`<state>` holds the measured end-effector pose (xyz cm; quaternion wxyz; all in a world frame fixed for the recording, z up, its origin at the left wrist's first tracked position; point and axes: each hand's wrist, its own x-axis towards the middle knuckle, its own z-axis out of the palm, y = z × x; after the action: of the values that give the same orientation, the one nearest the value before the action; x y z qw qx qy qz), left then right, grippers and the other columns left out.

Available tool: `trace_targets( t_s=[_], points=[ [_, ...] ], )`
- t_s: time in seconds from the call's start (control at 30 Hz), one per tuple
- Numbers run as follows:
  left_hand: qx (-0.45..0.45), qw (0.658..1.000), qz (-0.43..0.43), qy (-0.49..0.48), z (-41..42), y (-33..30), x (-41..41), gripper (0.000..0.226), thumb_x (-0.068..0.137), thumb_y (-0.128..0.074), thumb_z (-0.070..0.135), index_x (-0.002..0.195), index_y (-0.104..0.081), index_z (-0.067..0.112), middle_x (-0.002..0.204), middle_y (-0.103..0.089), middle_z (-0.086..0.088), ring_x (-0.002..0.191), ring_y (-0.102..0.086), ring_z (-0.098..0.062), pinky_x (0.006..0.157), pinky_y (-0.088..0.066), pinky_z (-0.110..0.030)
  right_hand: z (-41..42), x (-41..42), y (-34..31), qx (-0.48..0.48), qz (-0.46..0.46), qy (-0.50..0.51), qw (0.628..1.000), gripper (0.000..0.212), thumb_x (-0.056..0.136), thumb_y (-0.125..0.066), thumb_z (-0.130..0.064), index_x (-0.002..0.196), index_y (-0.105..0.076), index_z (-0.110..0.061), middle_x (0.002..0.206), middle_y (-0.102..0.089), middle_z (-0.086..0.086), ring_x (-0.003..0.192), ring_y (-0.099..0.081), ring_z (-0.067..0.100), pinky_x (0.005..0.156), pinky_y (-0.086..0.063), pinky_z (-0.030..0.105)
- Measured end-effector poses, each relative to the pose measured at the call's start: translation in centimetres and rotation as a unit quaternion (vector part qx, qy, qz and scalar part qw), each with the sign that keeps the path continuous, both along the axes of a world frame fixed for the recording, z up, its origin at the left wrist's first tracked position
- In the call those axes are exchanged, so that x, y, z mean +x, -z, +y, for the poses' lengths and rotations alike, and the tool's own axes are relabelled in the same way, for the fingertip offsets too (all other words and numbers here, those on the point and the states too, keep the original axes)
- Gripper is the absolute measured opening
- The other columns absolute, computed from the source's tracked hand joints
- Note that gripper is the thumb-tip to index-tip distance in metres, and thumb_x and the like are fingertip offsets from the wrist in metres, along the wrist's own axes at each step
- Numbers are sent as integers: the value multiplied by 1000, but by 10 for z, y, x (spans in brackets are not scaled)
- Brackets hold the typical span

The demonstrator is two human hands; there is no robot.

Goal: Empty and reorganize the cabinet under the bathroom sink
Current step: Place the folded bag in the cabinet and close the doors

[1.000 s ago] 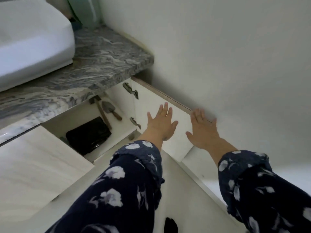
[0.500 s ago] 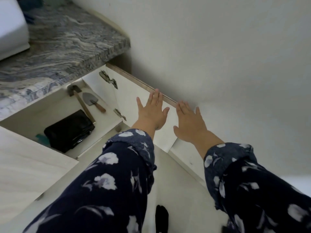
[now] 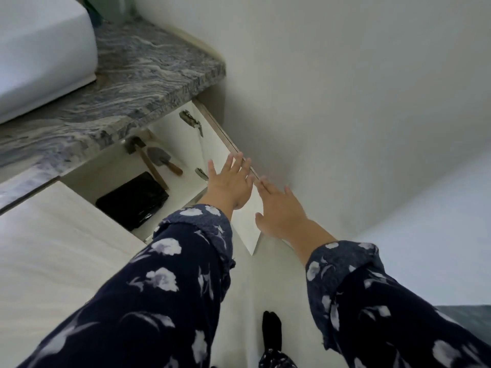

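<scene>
Pale cabinet door: the open, light wood-grain cabinet door (image 3: pixel 245 224) stands swung out close to the grey wall (image 3: pixel 345 115), and both hands lie flat on its inner face.
Left hand: the bare left hand (image 3: pixel 228 185) is spread, fingers apart, palm against the door near its top edge; it clamps nothing.
Right hand: the bare right hand (image 3: pixel 279 208) is also flat with fingers parted, its fingertips near the door's top edge just beside the left hand; it grips nothing.
Sleeves: dark navy sleeves with a white flower print (image 3: pixel 172 274) cover both forearms to the wrists.
Hinges: two metal hinges (image 3: pixel 191 120) show where the door meets the cabinet frame, one high, one lower near the left hand.
Cabinet: the white-lined cabinet under the sink (image 3: pixel 106 176) is open, and its floor is lit.
Contents: a wooden-handled hammer with a dull metal head (image 3: pixel 144 158) lies inside, a small grey metal trowel with a wooden handle (image 3: pixel 164 160) just beside it, and a flat glossy black packet (image 3: pixel 132 200) next to the hammer's handle.
Other door: the second pale wood-grain door (image 3: pixel 53 248) is at the lower left.
Counter: a grey veined stone countertop (image 3: pixel 132 75) overhangs the cabinet and carries a white rectangular basin (image 3: pixel 39 49).
Floor: a foot in a black sock (image 3: pixel 271 330) stands on the pale floor (image 3: pixel 247 301).
</scene>
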<state>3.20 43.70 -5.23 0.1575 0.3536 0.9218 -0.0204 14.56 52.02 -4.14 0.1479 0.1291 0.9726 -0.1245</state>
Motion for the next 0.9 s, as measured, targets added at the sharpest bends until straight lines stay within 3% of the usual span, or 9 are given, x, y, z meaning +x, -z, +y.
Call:
trace_targets(
  t_s=[0.1, 0.17, 0.27, 0.43, 0.67, 0.8, 0.9],
  points=[
    [16, 1000, -18, -11, -32, -8, 2, 53, 102, -5, 34, 153, 2, 22, 160, 11, 6, 148, 11, -17, 114, 8, -56, -18, -4, -5, -107, 36, 5, 994, 64, 95, -44, -20, 153, -18, -21, 156, -30, 2, 138, -37, 22, 116, -28, 37],
    [16, 999, -21, -24, -51, -10, 5, 53, 102, -6, 33, 153, 2, 21, 160, 10, 7, 148, 11, -17, 114, 7, -57, -24, -11, -8, -159, 67, 35, 984, 57, 96, -40, -11, 150, -26, -21, 152, -38, 3, 138, -38, 22, 114, -30, 34],
    [2, 998, -15, -59, -77, -9, 8, 55, 101, -6, 34, 153, 4, 20, 161, 10, 7, 148, 12, -16, 114, 8, -57, -27, -33, -14, -125, 48, 1, 991, 66, 92, -37, 2, 152, -17, -16, 160, -19, 2, 146, -21, 18, 120, -19, 34],
    [-31, 988, -13, -147, -106, -11, -2, 57, 100, -5, 38, 152, 6, 19, 160, 12, 6, 147, 14, -16, 114, 13, -57, -38, -101, -18, 51, -13, -166, 985, 76, 92, -36, 0, 153, 8, -15, 160, 18, -3, 148, 12, 16, 119, -2, 52],
    [-8, 953, 30, -302, -127, 5, -13, 60, 99, -7, 44, 152, 9, 21, 160, 16, 4, 147, 17, -16, 113, 15, -59, -69, -163, 10, 112, -16, -350, 930, 81, 94, -41, -15, 150, 17, -13, 157, 28, 1, 147, 18, 19, 116, 6, 56],
    [-5, 913, 79, -401, -118, 22, -20, 70, 94, -2, 59, 150, 15, 19, 157, 25, 0, 145, 23, -19, 109, 20, -57, -60, -188, 17, 124, 30, -412, 902, 68, 101, -22, -46, 151, 15, -19, 159, 23, -2, 146, 21, 20, 116, 11, 54],
    [35, 877, 95, -469, -115, 35, -24, 75, 93, -1, 62, 149, 18, 15, 156, 28, -2, 143, 27, -18, 110, 17, -57, -64, -204, 19, 122, 47, -438, 889, 66, 100, -13, -51, 152, 12, -19, 160, 18, -3, 147, 17, 19, 117, 11, 52]
  ],
)
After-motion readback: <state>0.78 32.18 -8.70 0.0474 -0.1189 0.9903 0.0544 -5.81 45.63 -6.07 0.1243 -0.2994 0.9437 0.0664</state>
